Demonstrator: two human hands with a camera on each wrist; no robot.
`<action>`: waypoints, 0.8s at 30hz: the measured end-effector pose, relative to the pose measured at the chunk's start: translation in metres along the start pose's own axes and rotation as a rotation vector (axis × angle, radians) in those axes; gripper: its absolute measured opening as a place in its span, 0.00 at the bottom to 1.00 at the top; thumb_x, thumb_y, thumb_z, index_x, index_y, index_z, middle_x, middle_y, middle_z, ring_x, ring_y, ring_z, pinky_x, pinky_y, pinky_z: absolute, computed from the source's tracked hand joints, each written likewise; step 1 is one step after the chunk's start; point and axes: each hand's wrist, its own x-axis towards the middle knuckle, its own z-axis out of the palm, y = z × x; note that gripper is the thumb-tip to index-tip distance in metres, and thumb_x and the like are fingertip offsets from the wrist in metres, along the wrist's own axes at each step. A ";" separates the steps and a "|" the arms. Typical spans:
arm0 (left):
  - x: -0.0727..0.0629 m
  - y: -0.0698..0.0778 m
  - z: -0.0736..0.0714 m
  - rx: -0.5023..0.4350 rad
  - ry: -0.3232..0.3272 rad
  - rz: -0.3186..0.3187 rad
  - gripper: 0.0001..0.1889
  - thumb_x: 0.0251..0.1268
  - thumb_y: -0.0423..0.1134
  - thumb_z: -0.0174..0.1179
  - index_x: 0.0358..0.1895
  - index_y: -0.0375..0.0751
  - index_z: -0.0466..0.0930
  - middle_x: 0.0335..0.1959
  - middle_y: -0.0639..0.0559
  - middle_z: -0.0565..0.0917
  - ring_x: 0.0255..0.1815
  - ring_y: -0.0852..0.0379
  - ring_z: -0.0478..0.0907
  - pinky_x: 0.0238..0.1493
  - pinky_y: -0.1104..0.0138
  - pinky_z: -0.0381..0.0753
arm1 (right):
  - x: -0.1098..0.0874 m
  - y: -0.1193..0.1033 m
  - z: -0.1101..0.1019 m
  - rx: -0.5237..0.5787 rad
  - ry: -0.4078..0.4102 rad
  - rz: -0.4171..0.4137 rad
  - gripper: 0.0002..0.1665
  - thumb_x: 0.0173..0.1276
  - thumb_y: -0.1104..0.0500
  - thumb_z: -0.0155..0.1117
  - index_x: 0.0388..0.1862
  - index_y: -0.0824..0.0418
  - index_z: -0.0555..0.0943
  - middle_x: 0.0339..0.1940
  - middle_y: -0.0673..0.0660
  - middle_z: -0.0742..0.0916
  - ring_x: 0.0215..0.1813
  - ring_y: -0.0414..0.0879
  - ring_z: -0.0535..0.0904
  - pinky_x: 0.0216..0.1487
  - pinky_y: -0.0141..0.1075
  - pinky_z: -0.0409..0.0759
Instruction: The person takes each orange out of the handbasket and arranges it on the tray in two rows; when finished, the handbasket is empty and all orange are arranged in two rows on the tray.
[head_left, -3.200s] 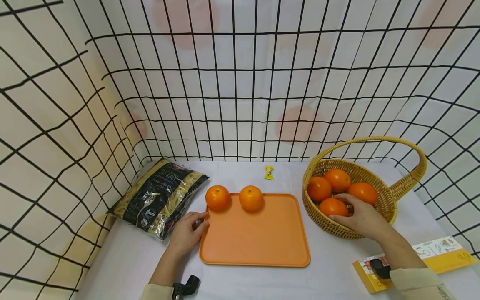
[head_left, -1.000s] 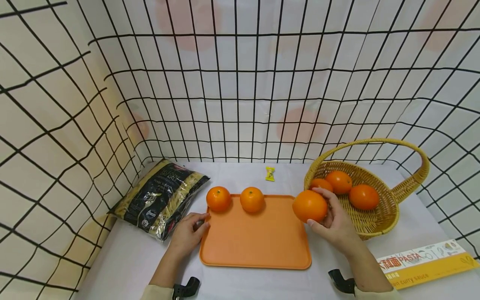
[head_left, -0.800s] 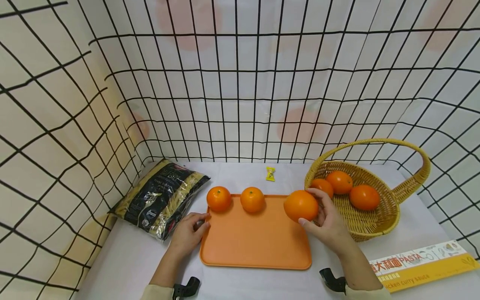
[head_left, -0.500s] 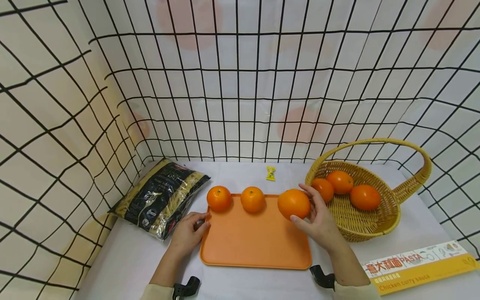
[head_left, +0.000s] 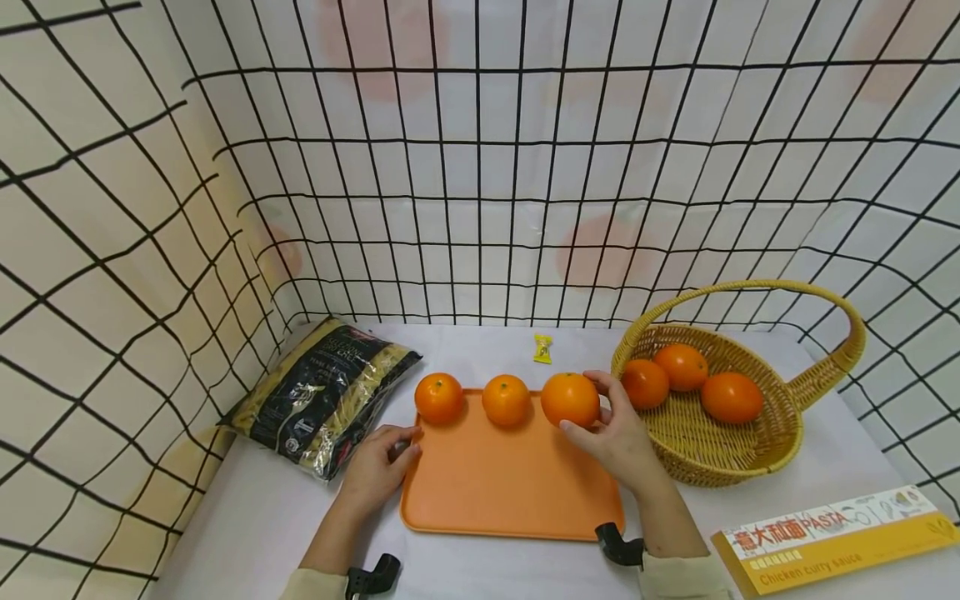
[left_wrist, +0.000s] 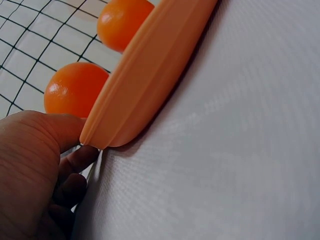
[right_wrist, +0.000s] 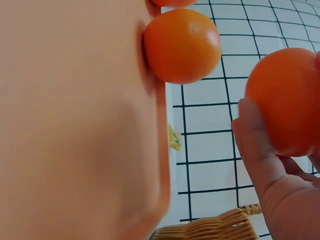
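Note:
In the head view my right hand (head_left: 617,435) grips an orange (head_left: 570,400) between thumb and fingers, over the back right part of the orange tray (head_left: 510,483). The right wrist view shows this orange (right_wrist: 285,102) raised off the tray's surface. Two more oranges sit along the tray's back edge, a left one (head_left: 438,398) at the corner and a middle one (head_left: 506,400) beside the held one. My left hand (head_left: 377,468) holds the tray's left rim, thumb and curled fingers at the edge (left_wrist: 120,105) in the left wrist view.
A wicker basket (head_left: 720,454) with a tall handle stands at the right with three oranges (head_left: 731,397) in it. A yellow pasta box (head_left: 840,542) lies front right. A black pasta bag (head_left: 322,392) lies at the left, a small yellow wrapped candy (head_left: 542,348) behind the tray. Wire mesh surrounds the back and sides.
My right hand has taken an orange out of the basket and carried it left over the tray, lining it up beside the other two. My left hand has stayed at the tray's edge.

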 end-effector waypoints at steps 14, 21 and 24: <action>0.000 -0.001 0.000 0.007 0.000 0.013 0.15 0.66 0.40 0.69 0.56 0.50 0.88 0.49 0.55 0.87 0.40 0.61 0.76 0.42 0.69 0.75 | 0.013 0.012 0.006 0.107 0.003 0.016 0.45 0.65 0.58 0.73 0.75 0.50 0.59 0.76 0.63 0.63 0.62 0.61 0.78 0.53 0.29 0.79; 0.001 -0.001 -0.001 0.005 0.002 0.009 0.15 0.66 0.40 0.70 0.55 0.50 0.88 0.49 0.55 0.87 0.40 0.61 0.76 0.42 0.69 0.74 | 0.018 0.011 0.009 0.093 0.056 0.045 0.43 0.67 0.50 0.73 0.74 0.49 0.59 0.74 0.63 0.66 0.61 0.60 0.78 0.55 0.34 0.80; 0.000 -0.001 -0.001 0.003 0.000 0.007 0.15 0.66 0.39 0.70 0.55 0.50 0.88 0.49 0.55 0.87 0.40 0.61 0.76 0.42 0.69 0.75 | 0.020 0.013 0.010 0.080 0.065 0.062 0.47 0.67 0.50 0.74 0.77 0.49 0.57 0.77 0.62 0.64 0.63 0.60 0.76 0.62 0.40 0.78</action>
